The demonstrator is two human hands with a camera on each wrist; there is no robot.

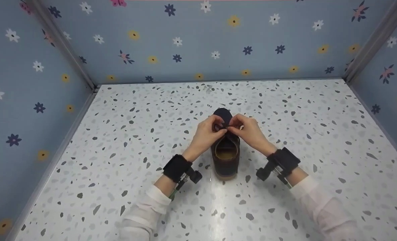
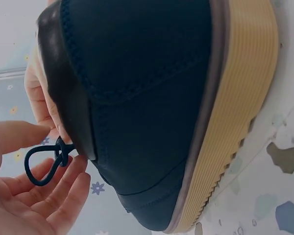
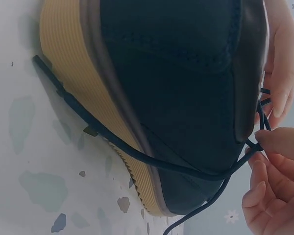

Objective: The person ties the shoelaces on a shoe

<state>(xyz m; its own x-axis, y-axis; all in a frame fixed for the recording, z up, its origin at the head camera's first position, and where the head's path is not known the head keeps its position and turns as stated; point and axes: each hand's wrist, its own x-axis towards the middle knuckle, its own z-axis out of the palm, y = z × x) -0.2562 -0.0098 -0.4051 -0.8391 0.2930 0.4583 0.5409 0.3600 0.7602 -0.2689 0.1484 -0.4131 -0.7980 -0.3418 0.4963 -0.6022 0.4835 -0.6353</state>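
Observation:
A dark shoe (image 1: 226, 165) with a pale ribbed sole (image 2: 235, 107) stands upright on the speckled surface, toe pointing away. Both hands meet over its front opening. My left hand (image 1: 206, 134) has thumb and fingers about a small loop of dark shoelace (image 2: 39, 183), close to the knot. With thumb and forefinger, my right hand (image 1: 250, 131) pinches the lace (image 3: 255, 146) beside the knot. A loose lace end (image 3: 108, 134) hangs down across the shoe's side to the sole. The shoe's tongue is mostly hidden by the hands in the head view.
White speckled tabletop (image 1: 135, 134) surrounds the shoe. Blue flowered panels (image 1: 198, 40) close off the back and both sides. Each wrist wears a black strap (image 1: 177, 168) with a small camera.

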